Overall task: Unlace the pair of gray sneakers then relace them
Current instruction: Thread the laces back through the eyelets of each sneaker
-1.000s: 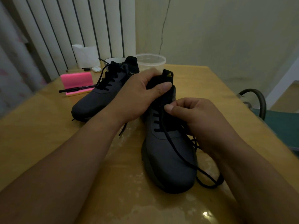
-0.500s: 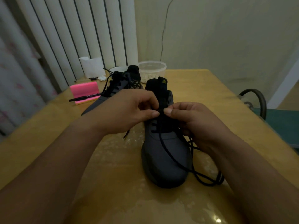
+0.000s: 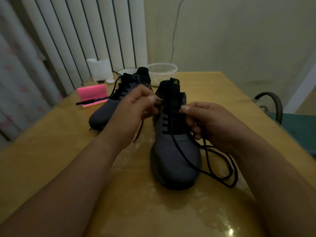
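A gray sneaker (image 3: 176, 161) with a black tongue stands in the middle of the table, toe toward me. Its black lace (image 3: 220, 168) runs loose over the toe and loops on the table at its right. My left hand (image 3: 135, 112) pinches the lace at the upper left eyelets. My right hand (image 3: 210, 122) pinches the lace at the upper right side of the tongue, with more lace trailing under its fingers. The second gray sneaker (image 3: 109, 110) lies behind my left hand, laced, partly hidden by that hand.
The yellow table (image 3: 51, 151) carries a pink pad (image 3: 92, 94) with a black pen (image 3: 89, 101) at the back left, a white tissue roll (image 3: 100, 69), and a clear plastic tub (image 3: 162, 72) behind the shoes. A chair (image 3: 273, 106) stands at the right edge.
My left hand left the tongue's top and came down to the upper eyelets, now pinching the lace. My hands drew slightly apart across the tongue. The view tilted up a little.
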`<state>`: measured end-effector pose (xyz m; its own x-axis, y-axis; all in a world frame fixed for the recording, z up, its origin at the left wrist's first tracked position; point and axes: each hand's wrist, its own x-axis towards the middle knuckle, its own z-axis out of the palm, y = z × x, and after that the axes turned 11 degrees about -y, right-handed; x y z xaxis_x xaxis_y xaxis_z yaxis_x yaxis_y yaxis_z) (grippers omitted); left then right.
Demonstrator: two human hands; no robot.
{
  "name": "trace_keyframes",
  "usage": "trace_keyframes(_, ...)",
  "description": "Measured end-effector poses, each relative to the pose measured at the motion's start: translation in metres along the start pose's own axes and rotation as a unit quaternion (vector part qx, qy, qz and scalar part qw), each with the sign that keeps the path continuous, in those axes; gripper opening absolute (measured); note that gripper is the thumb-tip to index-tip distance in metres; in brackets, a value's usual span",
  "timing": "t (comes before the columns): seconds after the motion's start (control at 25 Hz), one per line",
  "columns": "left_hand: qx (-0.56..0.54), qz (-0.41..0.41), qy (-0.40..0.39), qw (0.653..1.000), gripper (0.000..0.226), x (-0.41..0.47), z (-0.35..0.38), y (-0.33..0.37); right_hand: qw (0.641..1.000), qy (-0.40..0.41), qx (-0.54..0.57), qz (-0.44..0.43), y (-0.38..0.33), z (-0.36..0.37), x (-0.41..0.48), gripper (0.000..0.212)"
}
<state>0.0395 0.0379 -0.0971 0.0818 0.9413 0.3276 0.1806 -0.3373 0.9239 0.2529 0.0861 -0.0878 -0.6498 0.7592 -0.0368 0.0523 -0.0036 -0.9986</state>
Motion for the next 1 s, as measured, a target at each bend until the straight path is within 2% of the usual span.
trace_keyframes(0.04, -0.121, 0.003, 0.039, 0.992, 0.023, 0.001, -0.004, 0.004, 1.0, -0.003, 0.012, 0.002, -0.002, -0.005, -0.001, 0.009)
trace_keyframes(0.12, -0.354, 0.012, 0.073, 0.932, 0.032, 0.001, -0.021, 0.014, 0.999, -0.003, 0.045, 0.004, -0.004, -0.013, -0.003, 0.007)
trace_keyframes(0.16, -0.401, 0.003, 0.074, 0.913, 0.031, 0.001, -0.03, 0.018, 0.998, -0.002, 0.063, 0.002, -0.005, -0.018, -0.003, 0.01)
trace_keyframes(0.2, -0.372, -0.01, 0.07, 0.926, 0.028, -0.002, -0.039, 0.019, 0.997, -0.001, 0.075, -0.003, -0.006, -0.022, -0.004, 0.013)
trace_keyframes(0.24, -0.255, -0.028, 0.061, 0.965, 0.026, -0.005, -0.044, 0.02, 0.997, 0.002, 0.081, -0.01, -0.008, -0.025, -0.005, 0.016)
trace_keyframes(0.28, -0.062, -0.047, 0.04, 0.996, 0.024, -0.009, -0.045, 0.02, 0.996, 0.004, 0.084, -0.022, -0.009, -0.026, -0.006, 0.018)
trace_keyframes(0.32, 0.147, -0.07, 0.007, 0.987, 0.025, -0.014, -0.045, 0.02, 0.995, 0.008, 0.09, -0.041, -0.009, -0.028, -0.006, 0.02)
trace_keyframes(0.36, 0.306, -0.093, -0.042, 0.947, 0.029, -0.019, -0.042, 0.02, 0.993, 0.011, 0.101, -0.065, -0.009, -0.029, -0.006, 0.02)
trace_keyframes(0.4, 0.381, -0.109, -0.084, 0.914, 0.035, -0.022, -0.042, 0.016, 0.989, 0.014, 0.115, -0.088, -0.009, -0.029, -0.006, 0.02)
trace_keyframes(0.44, 0.367, -0.114, -0.096, 0.918, 0.04, -0.026, -0.042, 0.012, 0.986, 0.013, 0.127, -0.108, -0.009, -0.029, -0.006, 0.021)
trace_keyframes(0.48, 0.282, -0.104, -0.074, 0.951, 0.045, -0.03, -0.042, 0.009, 0.983, 0.009, 0.135, -0.121, -0.008, -0.028, -0.005, 0.023)
trace_keyframes(0.52, 0.147, -0.088, -0.02, 0.985, 0.046, -0.032, -0.042, 0.004, 0.982, 0.004, 0.141, -0.128, -0.007, -0.028, -0.004, 0.026)
trace_keyframes(0.56, -0.026, -0.069, 0.048, 0.996, 0.044, -0.032, -0.045, -0.002, 0.98, -0.002, 0.149, -0.129, -0.005, -0.028, -0.003, 0.029)
trace_keyframes(0.6, -0.212, -0.053, 0.096, 0.971, 0.041, -0.031, -0.049, -0.006, 0.979, -0.007, 0.159, -0.127, -0.003, -0.029, -0.002, 0.032)
trace_keyframes(0.64, -0.37, -0.038, 0.119, 0.92, 0.038, -0.029, -0.053, -0.008, 0.978, -0.01, 0.165, -0.123, -0.002, -0.029, -0.001, 0.034)
trace_keyframes(0.68, -0.466, -0.028, 0.132, 0.874, 0.033, -0.029, -0.057, -0.011, 0.979, -0.012, 0.165, -0.118, -0.001, -0.028, 0.0, 0.034)
trace_keyframes(0.72, -0.48, -0.027, 0.127, 0.867, 0.027, -0.031, -0.06, -0.013, 0.981, -0.011, 0.159, -0.112, 0.0, -0.027, 0.001, 0.034)
trace_keyframes(0.76, -0.403, -0.038, 0.113, 0.907, 0.022, -0.033, -0.062, -0.012, 0.983, -0.008, 0.151, -0.106, 0.001, -0.026, 0.002, 0.033)
trace_keyframes(0.8, -0.241, -0.058, 0.095, 0.964, 0.018, -0.036, -0.062, -0.011, 0.985, -0.003, 0.143, -0.101, 0.002, -0.025, 0.003, 0.032)
trace_keyframes(0.84, -0.045, -0.075, 0.07, 0.994, 0.018, -0.04, -0.056, -0.011, 0.986, 0.004, 0.136, -0.097, 0.004, -0.024, 0.004, 0.031)
trace_keyframes(0.88, 0.112, -0.086, 0.041, 0.989, 0.023, -0.044, -0.049, -0.01, 0.988, 0.012, 0.127, -0.092, 0.005, -0.024, 0.004, 0.031)
trace_keyframes(0.92, 0.2, -0.099, 0.004, 0.975, 0.031, -0.047, -0.042, -0.011, 0.989, 0.02, 0.114, -0.087, 0.006, -0.024, 0.005, 0.031)
trace_keyframes(1.0, 0.2, -0.111, -0.022, 0.973, 0.042, -0.051, -0.032, -0.01, 0.994, 0.027, 0.078, -0.07, 0.007, -0.024, 0.005, 0.032)
